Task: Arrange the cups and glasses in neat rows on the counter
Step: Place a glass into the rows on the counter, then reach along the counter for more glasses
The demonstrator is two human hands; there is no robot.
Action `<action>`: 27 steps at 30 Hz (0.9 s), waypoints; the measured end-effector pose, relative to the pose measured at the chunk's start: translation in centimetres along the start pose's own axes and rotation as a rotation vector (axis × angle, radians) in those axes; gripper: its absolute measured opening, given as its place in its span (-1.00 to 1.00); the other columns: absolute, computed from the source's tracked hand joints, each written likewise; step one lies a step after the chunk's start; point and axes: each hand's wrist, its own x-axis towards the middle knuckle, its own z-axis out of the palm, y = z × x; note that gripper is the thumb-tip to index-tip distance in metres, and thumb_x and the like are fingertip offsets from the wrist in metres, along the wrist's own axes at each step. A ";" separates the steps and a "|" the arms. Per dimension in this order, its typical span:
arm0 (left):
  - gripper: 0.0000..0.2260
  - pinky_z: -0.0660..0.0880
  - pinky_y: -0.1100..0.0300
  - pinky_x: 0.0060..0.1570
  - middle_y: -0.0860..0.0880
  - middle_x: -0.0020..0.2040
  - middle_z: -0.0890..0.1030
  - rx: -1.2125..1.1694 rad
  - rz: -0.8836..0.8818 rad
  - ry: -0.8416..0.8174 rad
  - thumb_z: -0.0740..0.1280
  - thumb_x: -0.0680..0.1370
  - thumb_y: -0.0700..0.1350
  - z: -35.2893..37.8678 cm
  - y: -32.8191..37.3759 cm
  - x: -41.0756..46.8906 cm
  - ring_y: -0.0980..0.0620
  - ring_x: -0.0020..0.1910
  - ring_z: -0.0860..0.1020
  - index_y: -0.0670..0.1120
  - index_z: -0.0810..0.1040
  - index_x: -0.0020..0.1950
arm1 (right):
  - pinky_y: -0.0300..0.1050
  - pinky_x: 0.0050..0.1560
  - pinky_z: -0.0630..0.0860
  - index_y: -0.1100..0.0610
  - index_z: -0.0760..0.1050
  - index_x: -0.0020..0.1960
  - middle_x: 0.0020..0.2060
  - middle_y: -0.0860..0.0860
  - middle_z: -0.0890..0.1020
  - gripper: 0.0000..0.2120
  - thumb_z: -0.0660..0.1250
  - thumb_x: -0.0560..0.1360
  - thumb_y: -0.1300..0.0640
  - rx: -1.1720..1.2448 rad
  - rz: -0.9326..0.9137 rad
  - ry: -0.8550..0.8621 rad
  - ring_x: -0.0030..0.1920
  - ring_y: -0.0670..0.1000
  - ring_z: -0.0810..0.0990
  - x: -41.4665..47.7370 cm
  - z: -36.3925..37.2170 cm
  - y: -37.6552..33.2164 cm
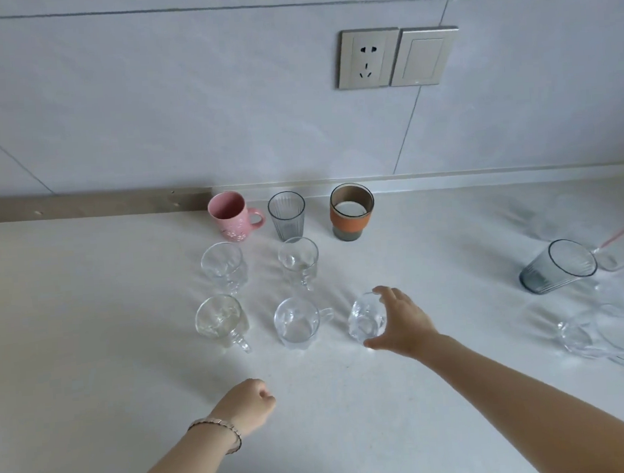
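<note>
On the white counter (88, 326) stand rows of cups. At the back are a pink mug (229, 216), a ribbed grey glass (287, 216) and a glass with an orange sleeve (351, 211). Two clear glass mugs (224, 266) (299, 261) form the middle row. In front stand two more clear mugs (220, 322) (298, 322). My right hand (401, 320) is shut on a clear glass (366, 317) at the right end of that front row, resting on the counter. My left hand (250, 403) is a loose fist near the front, holding nothing.
At the right, a grey tumbler (560, 267) tilts beside a clear item with a red line (621, 248). Clear glassware (605, 334) lies near the right edge. A socket (368, 58) and switch (423, 56) are on the tiled wall.
</note>
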 end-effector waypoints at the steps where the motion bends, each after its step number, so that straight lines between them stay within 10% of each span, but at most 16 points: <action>1: -0.83 0.27 0.23 -0.37 0.00 -0.30 0.48 0.012 0.002 -0.003 0.16 0.48 -0.14 -0.1 0.1 0.1 0.02 -0.33 0.41 -0.05 0.36 -0.32 | -0.08 0.30 0.42 0.05 0.15 0.46 0.35 0.01 0.37 -0.11 0.52 0.26 -0.03 0.004 -0.013 0.000 0.38 0.01 0.35 -0.1 0.3 -0.2; 8: -0.82 0.27 0.24 -0.36 0.03 -0.33 0.45 0.085 0.084 -0.063 0.15 0.48 -0.16 -0.9 2.3 1.1 0.05 -0.37 0.39 -0.05 0.33 -0.34 | -0.08 0.41 0.27 0.10 -0.05 0.53 0.43 0.07 0.21 -0.11 0.44 0.39 0.16 -0.039 0.079 0.033 0.46 0.09 0.18 -1.6 0.4 0.9; 16: -0.87 0.27 0.22 -0.37 -0.02 -0.25 0.48 0.176 0.261 -0.215 0.13 0.48 -0.16 1.3 8.6 1.9 0.00 -0.31 0.39 -0.08 0.38 -0.26 | -0.10 0.23 0.38 0.06 0.31 0.40 0.28 0.05 0.45 -0.51 0.30 0.50 0.07 0.053 0.437 -0.111 0.32 0.06 0.38 -7.2 -2.5 8.3; 20: -0.84 0.31 0.20 -0.29 -0.04 -0.22 0.50 0.211 0.314 -0.276 0.13 0.47 -0.15 3.3 12.8 2.1 -0.02 -0.26 0.42 -0.06 0.35 -0.31 | -0.20 -0.01 0.42 0.09 0.44 0.27 -0.05 -0.07 0.53 -0.65 0.30 0.50 0.13 0.184 0.478 0.012 0.06 0.02 0.56 -9.5 -4.8 12.0; 27: -0.86 0.32 0.21 -0.26 -0.03 -0.21 0.51 0.264 0.375 -0.261 0.13 0.49 -0.16 7.4 21.3 2.6 -0.02 -0.24 0.42 -0.05 0.38 -0.26 | -0.13 0.14 0.44 0.15 0.51 0.21 -0.02 0.01 0.56 -0.71 0.31 0.49 0.18 0.178 0.422 0.227 0.15 0.08 0.55 -7.8 -10.7 19.0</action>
